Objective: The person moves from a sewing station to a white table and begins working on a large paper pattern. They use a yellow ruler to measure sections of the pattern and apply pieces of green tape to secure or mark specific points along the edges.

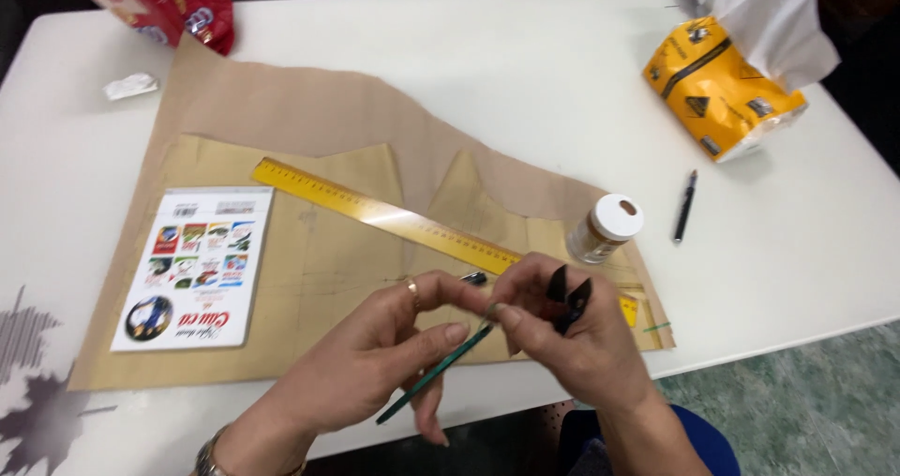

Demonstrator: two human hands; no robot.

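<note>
My left hand (380,349) pinches a thin green pencil (427,382) that slants down to the left over the table's near edge. My right hand (572,331) meets the pencil's upper tip with its thumb and forefinger and also grips a small black clip-like tool (570,298). Both hands hover above the brown paper pattern (309,270), just in front of the long yellow ruler (375,213) that lies diagonally across it.
A small jar with a white lid (607,227) stands by the ruler's right end. A black pen (685,206) and a yellow tissue pack (722,87) lie at the right. A white printed booklet (197,265) rests on the paper's left; a red bag (173,2) sits far left.
</note>
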